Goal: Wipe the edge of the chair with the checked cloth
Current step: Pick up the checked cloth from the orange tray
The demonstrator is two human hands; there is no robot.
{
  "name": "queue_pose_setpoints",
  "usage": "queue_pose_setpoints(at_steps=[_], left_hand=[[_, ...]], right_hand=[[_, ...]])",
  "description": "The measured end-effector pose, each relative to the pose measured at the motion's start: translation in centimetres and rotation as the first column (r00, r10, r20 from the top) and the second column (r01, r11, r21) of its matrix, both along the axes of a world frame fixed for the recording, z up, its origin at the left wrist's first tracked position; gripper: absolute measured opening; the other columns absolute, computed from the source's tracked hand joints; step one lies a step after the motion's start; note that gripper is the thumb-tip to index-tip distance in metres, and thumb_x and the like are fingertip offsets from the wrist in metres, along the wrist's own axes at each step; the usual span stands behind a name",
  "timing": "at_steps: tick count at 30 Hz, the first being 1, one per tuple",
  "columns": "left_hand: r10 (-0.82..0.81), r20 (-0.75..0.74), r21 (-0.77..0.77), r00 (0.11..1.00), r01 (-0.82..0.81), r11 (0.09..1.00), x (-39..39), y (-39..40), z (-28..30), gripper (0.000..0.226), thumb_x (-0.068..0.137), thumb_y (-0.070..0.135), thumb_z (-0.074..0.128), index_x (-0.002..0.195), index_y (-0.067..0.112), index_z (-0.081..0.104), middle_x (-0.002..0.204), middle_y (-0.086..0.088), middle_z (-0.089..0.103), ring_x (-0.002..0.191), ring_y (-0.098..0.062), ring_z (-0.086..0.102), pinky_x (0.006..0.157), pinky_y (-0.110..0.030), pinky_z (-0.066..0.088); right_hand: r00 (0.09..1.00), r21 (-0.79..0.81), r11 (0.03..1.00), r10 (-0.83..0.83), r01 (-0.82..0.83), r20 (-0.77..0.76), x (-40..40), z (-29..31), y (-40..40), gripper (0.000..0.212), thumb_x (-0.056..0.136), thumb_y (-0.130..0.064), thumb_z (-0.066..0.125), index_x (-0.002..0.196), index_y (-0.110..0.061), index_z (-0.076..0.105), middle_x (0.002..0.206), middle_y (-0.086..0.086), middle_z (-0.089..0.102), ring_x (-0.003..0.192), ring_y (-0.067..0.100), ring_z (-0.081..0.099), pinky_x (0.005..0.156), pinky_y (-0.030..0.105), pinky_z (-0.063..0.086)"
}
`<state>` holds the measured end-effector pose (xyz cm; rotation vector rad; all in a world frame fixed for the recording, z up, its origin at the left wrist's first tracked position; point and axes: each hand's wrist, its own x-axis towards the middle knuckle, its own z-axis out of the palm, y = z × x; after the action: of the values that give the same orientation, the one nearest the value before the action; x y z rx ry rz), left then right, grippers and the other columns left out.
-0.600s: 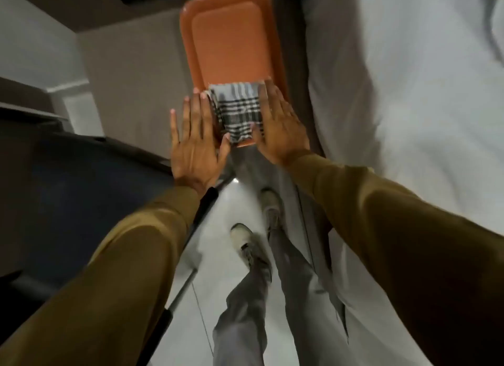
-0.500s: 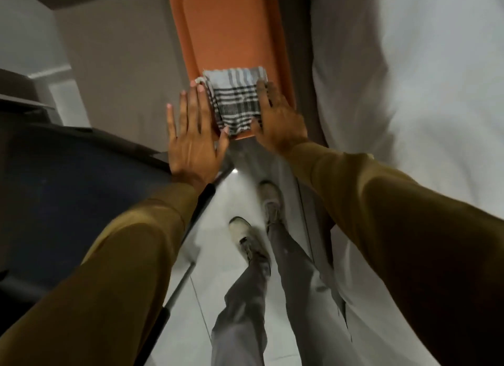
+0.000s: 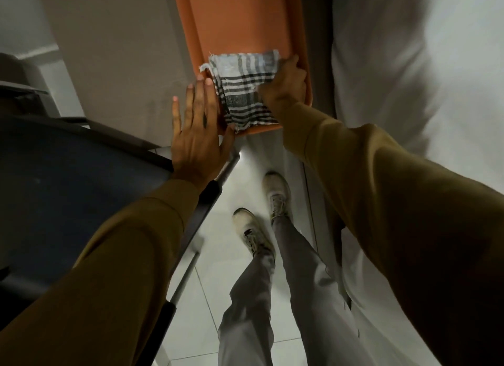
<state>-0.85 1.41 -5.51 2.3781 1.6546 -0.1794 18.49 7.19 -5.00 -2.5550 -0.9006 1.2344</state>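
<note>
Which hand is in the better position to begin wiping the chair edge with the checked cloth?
Right. The right hand already grips the checked cloth lying on the orange chair. The left hand is flat and open beside it, holding nothing.

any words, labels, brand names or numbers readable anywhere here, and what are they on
None: no readable text shows in the head view.
checked cloth: only a woven black, grey and white check, no label in view.
orange chair: plain plastic, no mark.
shoes: any brand marks are too blurred to read.
sleeves: plain, no print.
</note>
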Motion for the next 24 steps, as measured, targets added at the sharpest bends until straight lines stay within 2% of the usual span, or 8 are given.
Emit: queue_pose_setpoints(at_steps=[4, 8, 9, 12, 14, 17, 19, 24], left_hand=[[-0.011, 0.011, -0.011, 1.000, 0.011, 1.000, 0.6, 0.6, 1.9, 0.084, 0.113, 0.056, 0.032, 0.175, 0.006, 0.007, 0.185, -0.018, 0.010, 0.172, -0.035, 0.014, 0.141, -0.061, 0.008], [-0.038, 0.019, -0.004, 0.999, 0.038, 0.999, -0.2, -0.4, 5.3, 0.083, 0.113, 0.054, 0.034, 0.176, 0.007, 0.003, 0.185, -0.017, 0.007, 0.172, -0.034, 0.012, 0.140, -0.057, 0.003], [-0.052, 0.018, -0.006, 0.998, 0.052, 0.999, -0.6, -0.8, 6.0, 0.083, 0.113, 0.054, 0.033, 0.176, 0.007, 0.003, 0.185, -0.017, 0.007, 0.172, -0.034, 0.012, 0.140, -0.056, 0.002], [-0.105, -0.009, 0.008, 0.994, 0.105, 0.994, -2.2, -3.6, 8.3, 0.083, 0.112, 0.054, 0.029, 0.176, 0.007, 0.004, 0.185, -0.016, 0.008, 0.172, -0.032, 0.013, 0.141, -0.056, 0.004], [-0.126, -0.020, -0.002, 0.992, 0.126, 0.992, -3.4, -5.7, 9.2, 0.084, 0.110, 0.055, 0.026, 0.176, 0.007, 0.005, 0.185, -0.015, 0.008, 0.172, -0.030, 0.013, 0.141, -0.055, 0.005], [-0.164, -0.026, 0.011, 0.986, 0.164, 0.986, -6.2, -9.6, 10.7, 0.084, 0.110, 0.056, 0.024, 0.176, 0.007, 0.007, 0.185, -0.016, 0.011, 0.172, -0.030, 0.014, 0.141, -0.056, 0.006], [-0.206, -0.021, 0.025, 0.978, 0.207, 0.978, -8.2, -11.9, 11.5, 0.082, 0.111, 0.055, 0.026, 0.175, 0.006, 0.008, 0.184, -0.018, 0.013, 0.172, -0.032, 0.017, 0.141, -0.057, 0.009], [-0.369, -0.069, 0.054, 0.927, 0.372, 0.926, -14.5, -16.8, 13.1, 0.082, 0.112, 0.054, 0.025, 0.175, 0.005, 0.006, 0.184, -0.019, 0.009, 0.172, -0.034, 0.012, 0.141, -0.057, 0.008]], right_hand=[[0.985, 0.081, 0.997, 0.020, -0.006, -0.171, 0.7, 1.4, -0.4, 0.050, 0.094, -0.027, 0.079, 0.141, -0.012, 0.070, 0.142, 0.010, 0.072, 0.130, 0.026, 0.070, 0.103, 0.021, 0.052], [0.936, 0.222, 0.975, 0.082, -0.004, -0.342, 1.0, 4.1, -3.1, 0.043, 0.105, -0.015, 0.068, 0.147, -0.010, 0.064, 0.112, -0.008, 0.072, 0.092, -0.001, 0.071, 0.071, -0.005, 0.048], [0.929, 0.252, 0.968, 0.082, 0.012, -0.360, 1.0, 4.7, -4.1, 0.043, 0.107, -0.013, 0.065, 0.149, -0.009, 0.061, 0.112, -0.011, 0.069, 0.093, -0.002, 0.068, 0.072, -0.006, 0.046], [0.927, 0.352, 0.934, 0.075, 0.064, -0.369, 0.4, 6.5, -7.6, 0.037, 0.109, -0.007, 0.061, 0.145, -0.008, 0.060, 0.125, -0.002, 0.066, 0.116, 0.009, 0.064, 0.086, 0.002, 0.049], [0.919, 0.342, 0.934, 0.041, 0.104, -0.391, 0.0, 7.5, -10.0, 0.040, 0.109, -0.008, 0.060, 0.149, -0.006, 0.051, 0.132, 0.003, 0.066, 0.112, 0.011, 0.068, 0.087, 0.006, 0.054], [0.900, 0.347, 0.928, 0.028, 0.138, -0.434, -2.1, 9.0, -14.9, 0.061, 0.109, -0.018, 0.059, 0.163, -0.007, 0.035, 0.146, 0.011, 0.066, 0.125, 0.020, 0.071, 0.107, 0.032, 0.060], [0.898, 0.324, 0.928, -0.024, 0.183, -0.439, -4.0, 9.5, -18.3, 0.062, 0.105, -0.027, 0.060, 0.162, -0.010, 0.044, 0.148, 0.012, 0.068, 0.136, 0.027, 0.067, 0.119, 0.047, 0.053], [0.866, 0.303, 0.878, -0.210, 0.371, -0.454, -10.5, 10.4, -28.2, 0.053, 0.103, -0.027, 0.057, 0.153, -0.008, 0.059, 0.142, 0.013, 0.072, 0.131, 0.026, 0.070, 0.117, 0.049, 0.056]])
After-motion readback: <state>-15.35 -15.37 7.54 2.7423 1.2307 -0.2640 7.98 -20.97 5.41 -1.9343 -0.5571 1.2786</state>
